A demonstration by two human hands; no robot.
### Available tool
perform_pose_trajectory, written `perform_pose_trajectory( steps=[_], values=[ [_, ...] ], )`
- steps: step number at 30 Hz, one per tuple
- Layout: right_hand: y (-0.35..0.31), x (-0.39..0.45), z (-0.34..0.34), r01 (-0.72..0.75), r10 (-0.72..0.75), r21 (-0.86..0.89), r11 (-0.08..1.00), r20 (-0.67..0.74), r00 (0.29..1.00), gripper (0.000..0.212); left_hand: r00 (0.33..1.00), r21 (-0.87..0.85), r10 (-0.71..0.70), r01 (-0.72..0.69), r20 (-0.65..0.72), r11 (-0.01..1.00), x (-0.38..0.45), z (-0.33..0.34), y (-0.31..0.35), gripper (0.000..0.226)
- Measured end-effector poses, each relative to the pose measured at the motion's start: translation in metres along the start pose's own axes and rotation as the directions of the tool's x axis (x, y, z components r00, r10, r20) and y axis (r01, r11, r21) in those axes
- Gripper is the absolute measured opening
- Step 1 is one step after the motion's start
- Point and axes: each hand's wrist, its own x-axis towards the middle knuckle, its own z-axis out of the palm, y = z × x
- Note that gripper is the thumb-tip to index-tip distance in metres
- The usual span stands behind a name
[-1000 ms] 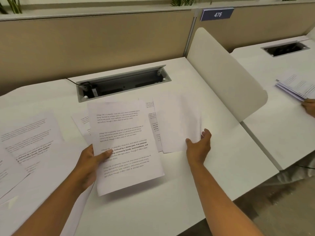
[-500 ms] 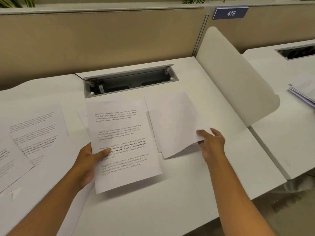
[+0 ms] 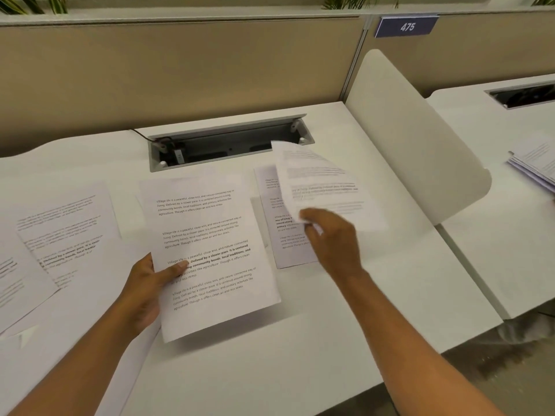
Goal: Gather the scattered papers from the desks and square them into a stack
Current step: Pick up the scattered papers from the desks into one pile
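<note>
My left hand grips a printed sheet by its left edge, thumb on top, and holds it a little above the white desk. My right hand pinches a second printed sheet at its lower edge; that sheet is lifted, curled and blurred, text side up. Beneath it another printed page lies flat on the desk. More printed pages lie scattered at the left, overlapping each other.
An open cable tray is set into the desk's back. A white curved divider separates the neighbouring desk, where a paper stack lies at the right edge. Beige partition panels run behind, with a 475 sign.
My right hand has lifted the blank-side-up sheet off the desk and turned it over, showing its text and uncovering the page beneath. My left hand keeps its sheet in place.
</note>
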Motion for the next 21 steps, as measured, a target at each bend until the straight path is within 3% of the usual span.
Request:
perform_pose_trajectory(
  steps=[4,8,11,13,15,16,19,21],
  values=[
    [0.014,-0.043,0.032,-0.089,0.088,-0.007,0.996,0.191,0.978,0.029,1.0,-0.011,0.013,-0.014,-0.019,1.0,-0.003,-0.008,0.002,0.043],
    [0.021,-0.063,0.04,-0.052,0.053,-0.01,0.999,0.287,0.956,0.025,0.999,-0.02,0.022,-0.022,-0.028,1.0,-0.005,-0.013,0.003,0.041],
    [0.018,-0.057,0.036,-0.224,0.193,0.047,0.973,0.353,0.915,0.027,0.999,-0.023,0.031,-0.031,-0.027,0.999,-0.003,-0.012,0.003,0.041],
    [0.018,-0.042,0.029,-0.337,0.289,0.135,0.932,0.286,0.914,0.027,0.999,-0.024,0.036,-0.036,-0.019,0.999,-0.002,-0.009,0.004,0.04],
    [0.029,-0.02,0.021,-0.404,0.396,0.161,0.901,0.078,0.915,0.015,0.999,-0.025,0.039,-0.04,-0.016,0.999,-0.001,-0.008,0.004,0.039],
    [0.038,-0.008,0.018,-0.477,0.477,0.087,0.874,0.028,0.879,0.014,0.999,-0.023,0.041,-0.041,-0.014,0.999,-0.001,-0.007,0.004,0.039],
    [0.061,0.021,0.009,-0.723,0.759,-0.235,0.65,0.156,0.632,0.074,0.999,-0.012,0.048,-0.048,-0.011,0.999,-0.001,-0.008,0.004,0.045],
    [0.066,0.032,0.006,-0.748,0.815,-0.323,0.58,0.218,0.537,0.099,0.999,-0.008,0.048,-0.048,-0.013,0.999,0.0,-0.009,0.004,0.049]
  ],
)
